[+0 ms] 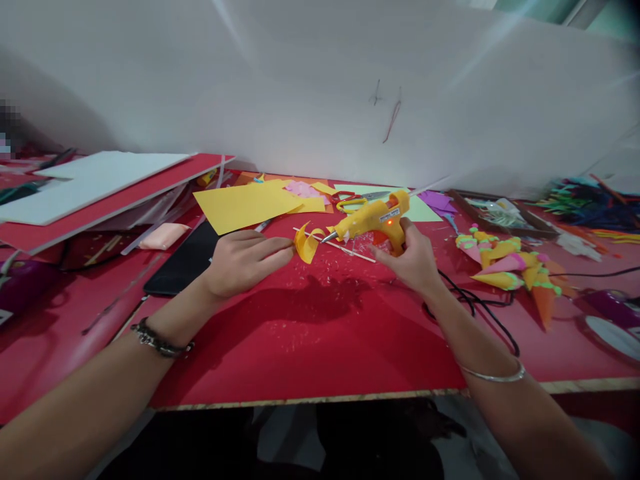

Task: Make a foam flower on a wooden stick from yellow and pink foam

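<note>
My left hand [246, 263] pinches a small curled yellow paper piece [306, 245] over the middle of the red table [310, 353]. My right hand [413, 257] is wrapped round the handle of a yellow glue gun [373, 220], on which a small orange light glows. The gun's metal tip points left and is at the curled paper; whether they touch I cannot tell. A clear glue stick [430, 186] sticks out of its back. Beneath the gun a thin pale stick [363, 256] lies near a clear crinkled thing.
Yellow sheets [245, 203], red-handled scissors [370, 196] and a pale green sheet [423, 210] lie behind. A black flat object [185, 263] and white board [95, 183] are left. Small paper cones [507, 263], a black cable [483, 301] and a tray [505, 215] are right.
</note>
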`<action>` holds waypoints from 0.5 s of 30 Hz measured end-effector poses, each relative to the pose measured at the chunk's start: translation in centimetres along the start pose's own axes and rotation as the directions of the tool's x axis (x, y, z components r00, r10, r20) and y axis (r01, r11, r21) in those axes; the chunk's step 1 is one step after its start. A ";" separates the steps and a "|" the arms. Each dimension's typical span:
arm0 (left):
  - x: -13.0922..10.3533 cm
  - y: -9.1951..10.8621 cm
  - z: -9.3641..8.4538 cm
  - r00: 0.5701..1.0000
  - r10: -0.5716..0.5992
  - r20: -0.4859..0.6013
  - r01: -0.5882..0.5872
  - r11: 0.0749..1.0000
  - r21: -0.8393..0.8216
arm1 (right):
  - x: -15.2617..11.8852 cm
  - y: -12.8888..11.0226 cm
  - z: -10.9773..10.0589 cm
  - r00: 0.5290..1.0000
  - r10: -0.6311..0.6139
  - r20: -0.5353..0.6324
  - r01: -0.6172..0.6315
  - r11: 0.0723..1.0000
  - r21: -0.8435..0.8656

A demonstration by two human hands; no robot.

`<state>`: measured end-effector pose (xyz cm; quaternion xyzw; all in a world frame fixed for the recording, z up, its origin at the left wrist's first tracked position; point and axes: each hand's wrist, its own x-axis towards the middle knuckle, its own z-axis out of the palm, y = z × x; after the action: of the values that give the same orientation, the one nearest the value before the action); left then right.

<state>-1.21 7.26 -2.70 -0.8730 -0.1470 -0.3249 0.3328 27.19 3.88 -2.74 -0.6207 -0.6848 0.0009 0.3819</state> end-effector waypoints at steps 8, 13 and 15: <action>-0.1 0.0 0.0 0.999 -0.016 0.037 0.016 1.000 -0.006 | -0.1 -0.1 0.2 1.000 0.010 -0.011 -0.010 1.000 0.024; -0.4 0.0 0.4 0.995 -0.076 0.057 0.076 0.997 0.000 | 0.7 2.3 0.1 0.993 0.076 -0.094 -0.079 0.996 -0.038; -0.5 -0.1 0.6 0.994 -0.091 0.063 0.090 0.996 0.017 | 1.1 3.8 0.0 0.983 0.140 -0.114 -0.152 0.983 -0.103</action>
<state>-1.30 7.73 -3.35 -0.8729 -0.1994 -0.3106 0.3191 30.49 5.69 -3.94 -0.6888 -0.6148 -0.0422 0.3817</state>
